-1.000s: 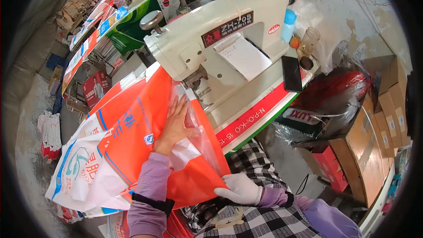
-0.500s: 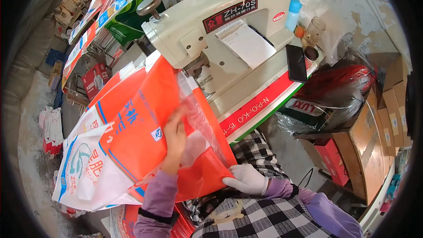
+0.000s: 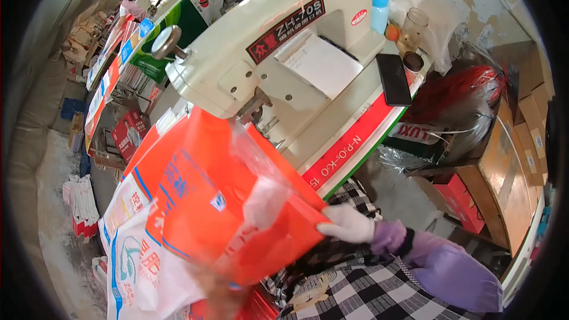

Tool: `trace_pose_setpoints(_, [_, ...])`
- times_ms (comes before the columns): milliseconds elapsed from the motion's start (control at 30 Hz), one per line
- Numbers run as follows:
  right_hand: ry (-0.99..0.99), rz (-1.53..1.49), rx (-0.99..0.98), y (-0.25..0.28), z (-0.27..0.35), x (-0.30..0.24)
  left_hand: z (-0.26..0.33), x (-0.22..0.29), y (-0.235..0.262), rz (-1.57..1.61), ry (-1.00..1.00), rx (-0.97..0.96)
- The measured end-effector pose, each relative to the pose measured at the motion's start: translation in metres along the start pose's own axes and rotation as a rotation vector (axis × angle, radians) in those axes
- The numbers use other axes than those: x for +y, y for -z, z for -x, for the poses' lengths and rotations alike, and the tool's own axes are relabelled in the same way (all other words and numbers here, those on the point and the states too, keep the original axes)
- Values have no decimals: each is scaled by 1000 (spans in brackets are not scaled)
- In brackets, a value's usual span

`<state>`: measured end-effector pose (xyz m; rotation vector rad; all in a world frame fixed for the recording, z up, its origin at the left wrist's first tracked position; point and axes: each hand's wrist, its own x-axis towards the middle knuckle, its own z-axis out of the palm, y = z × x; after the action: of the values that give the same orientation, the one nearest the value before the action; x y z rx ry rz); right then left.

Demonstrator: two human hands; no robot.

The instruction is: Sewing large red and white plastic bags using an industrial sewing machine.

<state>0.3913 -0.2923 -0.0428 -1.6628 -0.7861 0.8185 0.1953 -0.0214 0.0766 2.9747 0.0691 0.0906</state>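
Right hand [image 3: 348,224] pinching the orange sack [image 3: 192,216] at right; left hand [image 3: 220,295] blurred, near side, grip impossible to tell!

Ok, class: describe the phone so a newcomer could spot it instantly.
Find the big cream sewing machine. On its work surface, just right of the white notepad, lies the phone: a flat black rectangle, unlike the rounded blue bottle beyond it.

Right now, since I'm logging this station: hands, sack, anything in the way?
Right hand, gloved, gripping edge of orange-and-white sack; left hand blurred, grip unclear. Sack beside sewing machine. Black smartphone on machine's base, clear of sack.
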Motion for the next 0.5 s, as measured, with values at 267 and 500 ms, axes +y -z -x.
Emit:
trace_pose_setpoints(267, [260, 115, 134, -55, -47, -4, 101, -214, 5, -427, 292, -157])
trace_pose_setpoints(500, [636, 438, -93, -53, -108, -170, 107, -295, -1, -496, 638, -2])
